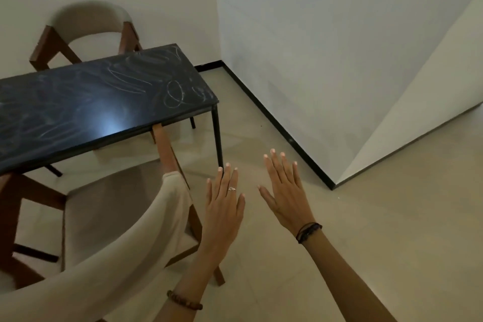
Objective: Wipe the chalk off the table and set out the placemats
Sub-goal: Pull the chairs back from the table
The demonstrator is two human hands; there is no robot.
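White walls (326, 34) filled the upper half of the frame, meeting in a corner just right of centre, with a black skirting strip (274, 123) running along their base down to the pale tiled floor (366, 217) that took up the lower right. The black table (86, 110) stretched across the left side from the left edge toward the middle, its top smeared all over with chalk (146, 78): pale streaks on the left part, clearer loops and scribbles toward its right end. A beige padded chair (109, 219) with brown wooden legs sat at the lower left, pushed partly beneath the table's near edge, and a second chair (88, 26) stood behind the table at the upper left, against the wall. My left hand (222, 204) hung in the lower middle of the frame, just right of the near chair, fingers straight and slightly spread, holding nothing; it wore a ring (231, 188), and a beaded bracelet (184, 300) circled that wrist. My right hand (286, 191) hovered just beside it, palm down, fingers equally flat and empty, with dark bands (308, 232) at the wrist.
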